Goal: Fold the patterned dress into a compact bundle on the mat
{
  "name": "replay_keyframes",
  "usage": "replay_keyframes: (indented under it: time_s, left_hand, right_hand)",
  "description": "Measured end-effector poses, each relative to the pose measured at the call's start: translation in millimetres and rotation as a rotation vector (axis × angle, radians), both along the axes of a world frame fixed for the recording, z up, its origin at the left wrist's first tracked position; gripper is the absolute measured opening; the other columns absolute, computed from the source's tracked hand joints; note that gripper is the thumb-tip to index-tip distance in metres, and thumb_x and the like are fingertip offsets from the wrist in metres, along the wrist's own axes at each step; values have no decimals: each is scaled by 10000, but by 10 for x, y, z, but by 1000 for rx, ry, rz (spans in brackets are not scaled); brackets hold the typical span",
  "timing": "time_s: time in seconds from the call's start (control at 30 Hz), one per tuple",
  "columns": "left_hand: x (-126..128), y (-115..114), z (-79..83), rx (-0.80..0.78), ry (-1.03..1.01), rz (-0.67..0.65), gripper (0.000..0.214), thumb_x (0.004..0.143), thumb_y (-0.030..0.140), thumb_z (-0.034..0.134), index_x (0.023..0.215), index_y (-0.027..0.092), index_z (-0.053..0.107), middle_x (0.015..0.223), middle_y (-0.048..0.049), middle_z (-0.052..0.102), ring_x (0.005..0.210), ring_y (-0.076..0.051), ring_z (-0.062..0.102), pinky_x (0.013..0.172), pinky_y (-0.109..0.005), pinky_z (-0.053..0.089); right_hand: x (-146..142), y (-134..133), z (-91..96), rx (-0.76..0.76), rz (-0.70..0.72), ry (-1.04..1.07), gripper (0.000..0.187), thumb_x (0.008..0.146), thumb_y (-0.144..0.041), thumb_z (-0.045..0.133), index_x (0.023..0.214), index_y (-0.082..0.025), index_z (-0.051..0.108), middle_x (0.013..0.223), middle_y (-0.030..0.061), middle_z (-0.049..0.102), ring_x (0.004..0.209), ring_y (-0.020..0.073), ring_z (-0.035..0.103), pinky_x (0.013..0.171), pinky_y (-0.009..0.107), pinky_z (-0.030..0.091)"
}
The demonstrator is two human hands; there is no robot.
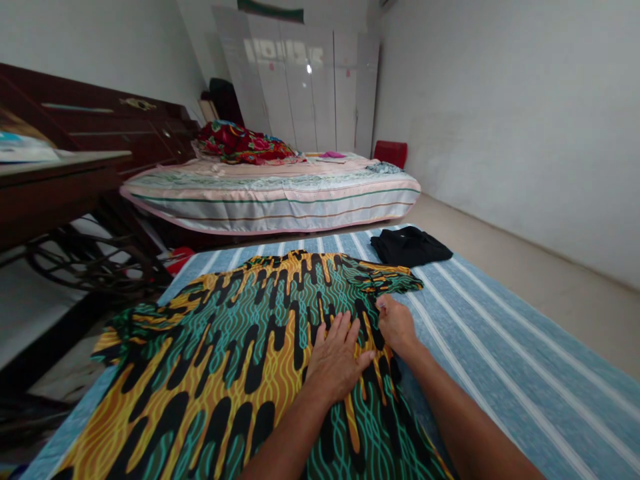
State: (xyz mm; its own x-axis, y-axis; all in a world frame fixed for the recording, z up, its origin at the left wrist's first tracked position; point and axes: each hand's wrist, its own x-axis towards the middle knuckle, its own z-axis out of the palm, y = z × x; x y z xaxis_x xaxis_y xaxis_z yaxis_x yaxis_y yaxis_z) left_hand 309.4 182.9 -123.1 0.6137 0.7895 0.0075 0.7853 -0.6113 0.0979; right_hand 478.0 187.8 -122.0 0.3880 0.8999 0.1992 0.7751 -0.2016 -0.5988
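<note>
Here, a person's left hand (337,360) lies flat, fingers spread a little, on a patterned garment (225,347) of yellow, green and black, which is spread across a blue striped mat (500,347) on the bedroom floor. The right hand (397,327), just beside the left at two o'clock, has its fingers drawn narrow on the garment's edge below a short sleeve. The garment fills the mat's near left part, from six to eleven o'clock of the view. At one o'clock of the hands, apart from the garment, a folded black cloth (410,245) rests on the mat's far end. Beyond it, at twelve o'clock, a low mattress (270,197) in a striped cover carries a heap of red floral cloth (240,142). A white wardrobe (310,87) stands against the far wall, with a red box (391,153) at its lower right. A dark wooden table (60,180) over an iron treadle frame (75,260) stands at nine o'clock. A bare white wall (525,113) runs along three o'clock.
</note>
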Motion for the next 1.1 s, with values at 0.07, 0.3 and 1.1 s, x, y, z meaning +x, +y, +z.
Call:
replay_keyframes:
  time_s: [0.07, 0.3, 1.1]
  left_hand:
    - [18, -2, 27, -12, 7, 4, 710, 861, 640, 153, 1421, 218, 270, 1512, -59, 184, 1391, -240, 119, 1101, -499, 125]
    - [58, 18, 53, -17, 19, 2, 704, 866, 616, 208, 1417, 184, 277, 1513, -82, 169, 1388, -248, 129, 1092, -504, 122]
    - [270, 126, 242, 122, 119, -116, 576, 932, 476, 234, 1342, 78, 308, 1453, -196, 274, 1307, -311, 281, 1001, -522, 256]
  right_hand:
    - [-1, -15, 68, -64, -3, -60, 262, 754, -69, 414, 876, -193, 610, 776, 60, 652, 727, 185, 598, 631, 253, 344]
    - [64, -417, 371, -256, 32, -180, 185, 809, -270, 488, 809, -203, 661, 792, 93, 686, 752, 225, 622, 603, 282, 353]
    - [-257, -2202, 552, -395, -96, -167, 251, 894, -270, 346, 942, -160, 566, 857, 107, 666, 752, 229, 638, 616, 313, 444]
